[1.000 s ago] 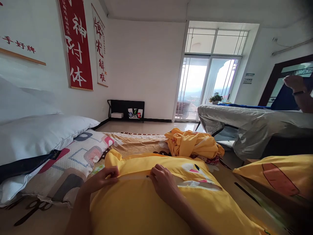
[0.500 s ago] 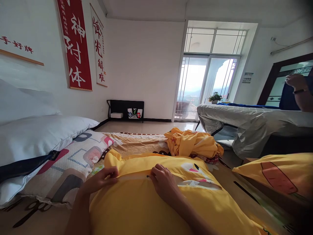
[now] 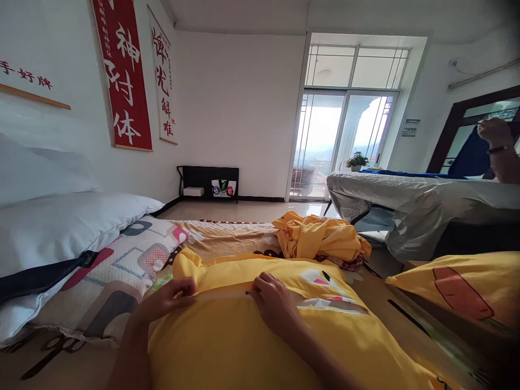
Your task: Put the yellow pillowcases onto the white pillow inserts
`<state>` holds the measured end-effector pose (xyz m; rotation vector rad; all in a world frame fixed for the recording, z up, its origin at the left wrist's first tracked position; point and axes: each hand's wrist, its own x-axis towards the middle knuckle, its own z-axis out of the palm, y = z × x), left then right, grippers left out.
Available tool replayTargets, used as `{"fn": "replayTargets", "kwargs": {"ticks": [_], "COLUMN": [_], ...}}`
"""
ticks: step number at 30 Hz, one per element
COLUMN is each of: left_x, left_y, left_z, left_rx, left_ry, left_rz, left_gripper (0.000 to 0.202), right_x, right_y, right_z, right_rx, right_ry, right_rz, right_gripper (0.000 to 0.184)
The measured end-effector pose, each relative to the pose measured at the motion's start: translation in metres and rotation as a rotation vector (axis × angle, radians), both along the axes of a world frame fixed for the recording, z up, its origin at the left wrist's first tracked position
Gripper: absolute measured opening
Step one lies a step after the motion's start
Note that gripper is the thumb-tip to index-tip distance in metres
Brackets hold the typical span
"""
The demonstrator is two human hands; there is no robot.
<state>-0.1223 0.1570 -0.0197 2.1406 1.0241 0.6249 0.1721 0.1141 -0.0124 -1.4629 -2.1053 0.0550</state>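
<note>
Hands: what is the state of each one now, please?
Left hand: closed, pinching the yellow cover.
Right hand: closed at the zipper; grip unclear.

- We see matt, smooth cloth on the yellow cushion (image 3: 207,338).
- We note smooth fabric on the white pillow (image 3: 81,222).
- We spot a crinkled, shiny, plastic-looking table cover (image 3: 422,203).
- We face a glossy, pale floor (image 3: 260,210).

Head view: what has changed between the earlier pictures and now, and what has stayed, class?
The right hand has edged slightly right across the yellow pillow, the small dark pull moving with it. In the background, a co-worker's hand has also shifted slightly right. The left hand stays on the pillow's fabric; no hold visibly changed.
</note>
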Motion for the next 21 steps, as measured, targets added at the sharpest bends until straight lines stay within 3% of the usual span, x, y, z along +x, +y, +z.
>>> {"fn": "replayTargets", "kwargs": {"ticks": [21], "left_x": [0.0004], "left_y": [-0.0014], "left_z": [0.0005], "left_rx": [-0.023], "left_ry": [-0.029], "left_rz": [-0.013], "left_gripper": [0.032], "right_x": [0.0078], "right_y": [0.0027], "right_z": [-0.001], "right_rx": [-0.014], "right_ry": [-0.011], "right_rz": [-0.015], "right_gripper": [0.015]}}
